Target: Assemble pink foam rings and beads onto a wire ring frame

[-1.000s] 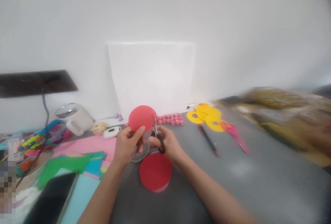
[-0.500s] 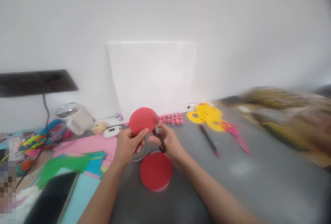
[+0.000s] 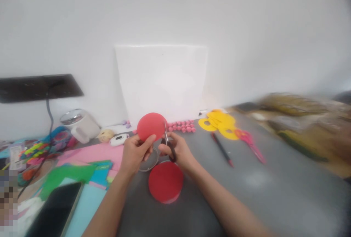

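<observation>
Red paper, already trimmed to a near-round disc [image 3: 150, 126], is pinched at its lower edge by the left hand [image 3: 136, 152] above the grey table [image 3: 274, 186], while the right hand [image 3: 177, 149] is closed through the handles of small scissors [image 3: 168, 142] whose blades meet the disc's right edge, so by the look of it only that last bit of rim is left. A finished-looking stack of red discs [image 3: 165, 182] lies just below the hands, with a wire ring [image 3: 149, 158] beside it. Yellow rings [image 3: 219, 122], pink scissors [image 3: 250, 141] and a pen [image 3: 221, 149] sit well off to the right, coloured sheets [image 3: 90, 165] and a phone [image 3: 56, 209] to the left, none of it crowding the cut.

A craft desk: coloured paper sheets [image 3: 90, 156], yellow cutouts [image 3: 219, 122], spare scissors [image 3: 250, 141].
</observation>
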Motion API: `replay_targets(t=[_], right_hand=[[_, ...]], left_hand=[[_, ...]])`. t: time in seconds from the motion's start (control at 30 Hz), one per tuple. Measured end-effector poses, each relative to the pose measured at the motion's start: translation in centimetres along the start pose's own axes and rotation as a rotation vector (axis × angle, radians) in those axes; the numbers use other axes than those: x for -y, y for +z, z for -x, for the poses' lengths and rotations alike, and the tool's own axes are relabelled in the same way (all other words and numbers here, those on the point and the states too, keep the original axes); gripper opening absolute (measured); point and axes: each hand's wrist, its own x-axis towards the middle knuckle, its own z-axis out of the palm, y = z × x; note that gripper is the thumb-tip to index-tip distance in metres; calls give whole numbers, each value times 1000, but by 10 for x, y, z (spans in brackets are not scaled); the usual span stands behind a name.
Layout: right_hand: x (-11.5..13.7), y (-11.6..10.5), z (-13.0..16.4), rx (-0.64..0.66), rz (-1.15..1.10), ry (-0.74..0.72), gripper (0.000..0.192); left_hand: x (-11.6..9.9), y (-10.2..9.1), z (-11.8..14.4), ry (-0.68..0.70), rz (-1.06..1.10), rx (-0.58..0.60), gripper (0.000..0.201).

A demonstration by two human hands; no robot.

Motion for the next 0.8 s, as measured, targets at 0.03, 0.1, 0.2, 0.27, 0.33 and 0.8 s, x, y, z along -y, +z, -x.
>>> replay_targets(t=[0.03,0.1,0.2,0.27,0.33,0.8], right_hand=[[1,0,0,-1,0,5,40],[3,1,1,-7,-1,14,41],[7,3,2,-7,5,32,43],[9,4,2,-6,8,46,45],[10,6,3,-9,2,62,46],[6,0,0,39,-68,-17,49]], left_hand=[[0,0,0,4,6,-4,32],[-1,0,1,-1,23,-10,31],[-4,1,3,-41,56,10,32],[-5,3,4,-56,71,32,31],[-4,4,5,-48,71,29,32],[-3,3,2,-53,-56,-1,36]])
